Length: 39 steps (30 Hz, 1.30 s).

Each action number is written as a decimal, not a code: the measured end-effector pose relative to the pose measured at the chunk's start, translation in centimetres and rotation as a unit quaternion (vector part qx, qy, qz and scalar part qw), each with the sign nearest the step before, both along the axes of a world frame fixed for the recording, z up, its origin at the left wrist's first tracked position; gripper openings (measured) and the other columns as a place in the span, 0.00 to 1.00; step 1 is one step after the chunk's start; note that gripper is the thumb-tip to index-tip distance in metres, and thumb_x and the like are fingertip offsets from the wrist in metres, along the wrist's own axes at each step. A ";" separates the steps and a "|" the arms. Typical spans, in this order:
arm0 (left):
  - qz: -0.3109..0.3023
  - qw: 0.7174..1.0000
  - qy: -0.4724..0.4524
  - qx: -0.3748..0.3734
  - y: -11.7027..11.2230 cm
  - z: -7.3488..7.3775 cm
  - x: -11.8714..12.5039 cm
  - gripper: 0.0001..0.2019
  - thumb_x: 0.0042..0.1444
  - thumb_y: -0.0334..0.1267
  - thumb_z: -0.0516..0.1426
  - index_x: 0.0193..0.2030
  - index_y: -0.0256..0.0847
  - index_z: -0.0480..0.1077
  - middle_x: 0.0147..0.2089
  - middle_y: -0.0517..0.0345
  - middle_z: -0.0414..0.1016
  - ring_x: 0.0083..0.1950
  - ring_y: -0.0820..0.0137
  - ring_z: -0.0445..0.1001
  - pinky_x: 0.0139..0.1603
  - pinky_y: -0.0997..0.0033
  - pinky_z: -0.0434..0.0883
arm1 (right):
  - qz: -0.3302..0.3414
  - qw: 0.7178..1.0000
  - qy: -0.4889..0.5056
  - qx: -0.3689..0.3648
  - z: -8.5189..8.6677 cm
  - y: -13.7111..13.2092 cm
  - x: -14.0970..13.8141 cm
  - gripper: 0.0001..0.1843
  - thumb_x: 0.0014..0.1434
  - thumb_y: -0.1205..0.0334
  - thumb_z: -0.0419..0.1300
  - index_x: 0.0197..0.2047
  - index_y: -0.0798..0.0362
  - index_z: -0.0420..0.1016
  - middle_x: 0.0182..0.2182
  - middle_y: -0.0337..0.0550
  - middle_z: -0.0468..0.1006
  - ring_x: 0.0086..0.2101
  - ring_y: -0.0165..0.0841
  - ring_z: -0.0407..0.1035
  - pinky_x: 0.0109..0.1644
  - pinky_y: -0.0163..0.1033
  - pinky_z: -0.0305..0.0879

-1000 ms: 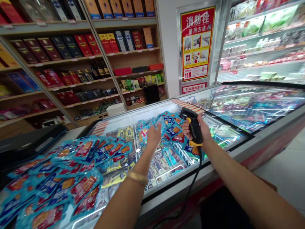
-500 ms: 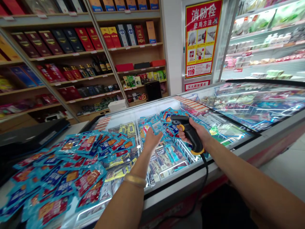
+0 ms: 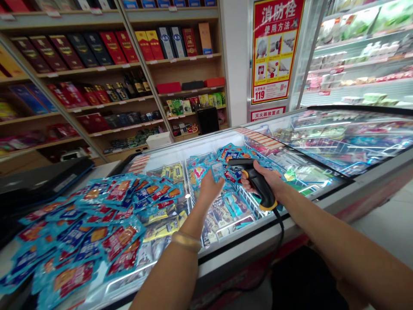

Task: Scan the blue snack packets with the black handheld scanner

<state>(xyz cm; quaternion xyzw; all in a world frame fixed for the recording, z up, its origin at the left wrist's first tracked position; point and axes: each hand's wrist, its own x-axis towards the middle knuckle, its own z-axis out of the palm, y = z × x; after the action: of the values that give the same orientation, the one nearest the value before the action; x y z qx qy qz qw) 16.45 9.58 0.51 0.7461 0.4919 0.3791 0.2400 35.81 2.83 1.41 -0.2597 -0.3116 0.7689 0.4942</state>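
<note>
**Bare forearms, one gold bangle**

Your left forearm [image 3: 169,275] and right forearm [image 3: 342,254] show bare right out to the frame's edge, and so do your left hand [image 3: 209,189] and right hand [image 3: 266,183]. A broad gold-coloured bangle [image 3: 185,241] circles your left wrist, smooth and softly shiny. The dark patch [image 3: 303,280] below may be your clothing — too dim to tell.

You have wooden shelving [image 3: 90,67] ahead, stocked with boxed liquor [image 3: 112,47] and bottles [image 3: 134,82]. A red-and-yellow fire hydrant instruction poster [image 3: 275,51] is mounted right of it, beside a chilled display case [image 3: 361,56]. A glass-lidded freezer [image 3: 348,137] stands to your right; a dark flat case [image 3: 38,185] lies at far left.
</note>
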 end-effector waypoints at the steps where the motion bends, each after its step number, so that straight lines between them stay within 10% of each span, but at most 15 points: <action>1: 0.006 1.000 0.010 0.003 -0.1 0.1 0.0 0.14 0.51 0.33 0.54 0.45 0.37 0.72 0.34 0.55 0.75 0.34 0.66 0.72 0.37 0.68 0.67 | -0.008 1.000 0.002 0.003 0.1 0.0 0.1 0.24 0.60 0.40 0.55 0.34 0.55 0.68 0.24 0.42 0.69 0.25 0.30 0.64 0.29 0.34 0.65; 7: 0.063 0.985 0.127 0.094 -0.7 3.3 -2.5 0.25 0.57 0.32 0.49 0.63 0.39 0.62 0.34 0.52 0.75 0.39 0.60 0.73 0.44 0.62 0.69 | -0.034 0.999 0.016 0.008 1.5 0.6 -1.3 0.24 0.62 0.40 0.52 0.34 0.54 0.68 0.24 0.43 0.69 0.25 0.30 0.64 0.27 0.34 0.65; 13: 0.177 0.933 0.231 0.212 -1.0 6.5 -12.2 0.27 0.57 0.28 0.45 0.65 0.40 0.61 0.52 0.42 0.70 0.52 0.57 0.70 0.56 0.55 0.65 | 0.048 0.997 0.056 -0.004 4.0 2.3 -8.3 0.26 0.65 0.40 0.46 0.35 0.56 0.68 0.24 0.43 0.68 0.24 0.30 0.64 0.27 0.32 0.66; 20: 0.285 0.872 0.392 0.065 -2.0 2.8 -22.4 0.33 0.61 0.54 0.47 0.71 0.47 0.48 0.72 0.37 0.46 0.70 0.36 0.45 0.62 0.29 0.48 | 0.145 0.984 0.092 -0.042 3.3 4.4 -16.8 0.29 0.65 0.39 0.44 0.33 0.58 0.68 0.24 0.45 0.69 0.25 0.29 0.66 0.28 0.32 0.68; 34: 0.276 0.881 0.375 0.079 -0.5 2.7 -22.4 0.35 0.61 0.59 0.44 0.72 0.49 0.45 0.75 0.45 0.38 0.72 0.38 0.35 0.63 0.26 0.41 | 0.115 0.985 0.114 -0.052 1.7 4.9 -15.7 0.26 0.65 0.40 0.46 0.35 0.56 0.67 0.25 0.44 0.69 0.25 0.30 0.65 0.28 0.33 0.68; 39: 0.258 0.895 0.330 0.150 -0.6 4.1 -18.2 0.34 0.62 0.55 0.47 0.72 0.45 0.45 0.74 0.43 0.38 0.73 0.45 0.33 0.66 0.32 0.40 | 0.092 0.989 0.114 -0.034 3.1 4.5 -12.6 0.27 0.66 0.40 0.43 0.36 0.56 0.66 0.25 0.44 0.68 0.25 0.29 0.64 0.26 0.31 0.66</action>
<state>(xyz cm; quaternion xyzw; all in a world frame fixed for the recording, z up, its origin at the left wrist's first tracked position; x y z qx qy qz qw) -1.71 8.94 4.63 0.7025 0.6554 0.2286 -0.1573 23.19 7.29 4.50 -0.1572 -0.2501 0.8457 0.4445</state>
